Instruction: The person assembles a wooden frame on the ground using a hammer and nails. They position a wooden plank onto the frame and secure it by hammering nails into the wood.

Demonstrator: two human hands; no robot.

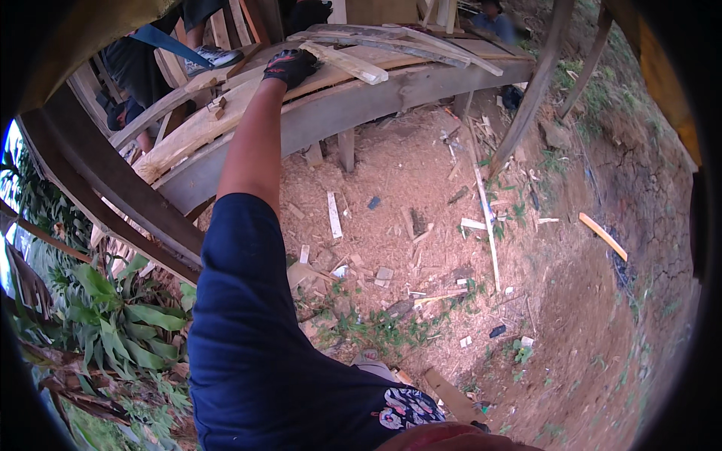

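A: Your gloved left hand (292, 68) is reaching over to the workbench, its fingers partly hidden, so I'm not telling whether they're gripping

B: The pale wood piece (353, 66) is lying just right of your hand, slanting across the bench's planks

A: Nearer you, a grey beam (421, 89) is running along the bench's edge; beyond the piece, thin boards (451, 52) are lying stacked

B: Farther left, another person's shoe (218, 57) is showing near a blue strip (169, 46), and below, wood scraps (334, 215) are littering the ground (376, 158)
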